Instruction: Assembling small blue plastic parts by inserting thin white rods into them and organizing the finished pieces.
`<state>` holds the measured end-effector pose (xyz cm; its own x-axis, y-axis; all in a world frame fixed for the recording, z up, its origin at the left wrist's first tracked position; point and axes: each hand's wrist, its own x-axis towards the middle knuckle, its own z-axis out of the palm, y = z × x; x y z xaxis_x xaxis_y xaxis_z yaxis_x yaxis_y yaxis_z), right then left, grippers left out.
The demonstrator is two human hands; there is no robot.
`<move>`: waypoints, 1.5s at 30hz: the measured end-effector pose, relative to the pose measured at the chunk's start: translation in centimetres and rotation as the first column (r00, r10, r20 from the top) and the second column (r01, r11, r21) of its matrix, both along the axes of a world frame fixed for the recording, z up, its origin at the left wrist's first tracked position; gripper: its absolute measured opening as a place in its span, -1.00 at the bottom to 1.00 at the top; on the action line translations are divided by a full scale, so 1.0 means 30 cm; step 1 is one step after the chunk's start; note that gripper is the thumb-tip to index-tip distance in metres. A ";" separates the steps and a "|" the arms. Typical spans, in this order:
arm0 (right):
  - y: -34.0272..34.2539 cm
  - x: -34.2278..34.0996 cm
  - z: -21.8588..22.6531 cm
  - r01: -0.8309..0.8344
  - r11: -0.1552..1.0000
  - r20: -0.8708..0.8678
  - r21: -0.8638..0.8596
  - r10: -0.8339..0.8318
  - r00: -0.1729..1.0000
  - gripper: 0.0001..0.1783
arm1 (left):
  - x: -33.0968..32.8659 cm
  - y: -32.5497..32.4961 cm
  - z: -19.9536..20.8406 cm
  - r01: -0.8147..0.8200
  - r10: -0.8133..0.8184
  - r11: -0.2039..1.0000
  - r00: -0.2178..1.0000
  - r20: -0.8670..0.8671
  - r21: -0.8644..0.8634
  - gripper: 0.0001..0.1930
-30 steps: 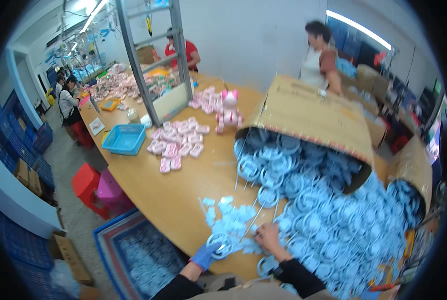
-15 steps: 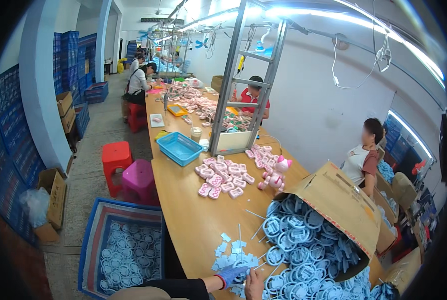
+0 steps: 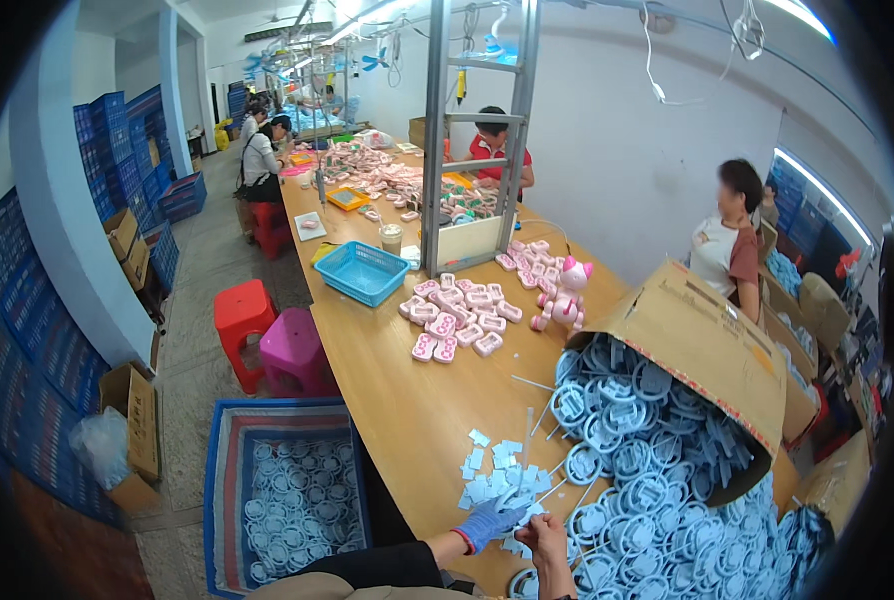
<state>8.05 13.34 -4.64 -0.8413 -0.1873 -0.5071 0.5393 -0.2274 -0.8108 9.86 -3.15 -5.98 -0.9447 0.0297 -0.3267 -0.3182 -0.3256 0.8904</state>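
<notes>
My left hand [image 3: 491, 524], in a blue-purple glove, is closed around a light-blue plastic part, mostly hidden by the fingers. Close beside it, my bare right hand [image 3: 545, 540] has its fingers pinched together at the same spot; what they grip is too small to make out. Just beyond both hands lie small flat light-blue plastic pieces [image 3: 479, 490], scattered on the wooden table [image 3: 387, 400]. To the right, a heap of round light-blue plastic parts with thin sticks [image 3: 647, 490] spills from a tipped cardboard box [image 3: 697, 335].
A blue crate [image 3: 217, 480] of similar round parts stands on the floor at left, near a purple stool [image 3: 292, 345] and a red stool [image 3: 244, 320]. Pink plastic cases [image 3: 462, 315], a pink toy figure [image 3: 567, 295] and a blue basket [image 3: 362, 275] sit farther along. A person [image 3: 724, 240] stands at right.
The view has shifted, so the table and crate appear farther right. My right hand has lifted slightly and turned, its fingers pinched; my left hand stays beside it over the small pieces.
</notes>
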 end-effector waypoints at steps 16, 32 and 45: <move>0.014 0.037 -0.003 -0.101 0.875 -0.204 0.473 0.221 0.954 -0.81 | 0.021 -0.038 -0.032 0.117 -0.248 0.864 0.945 -0.212 -0.490 -0.38; 0.115 0.038 0.095 0.023 0.848 -0.324 0.529 0.177 0.929 -0.55 | -0.008 0.054 0.101 0.330 -0.364 0.906 0.927 0.093 0.265 -0.44; 0.699 0.216 0.039 0.564 0.733 -0.347 0.380 -0.452 0.822 -0.64 | -0.042 0.122 0.049 0.568 -0.582 0.812 0.805 0.117 0.135 -0.18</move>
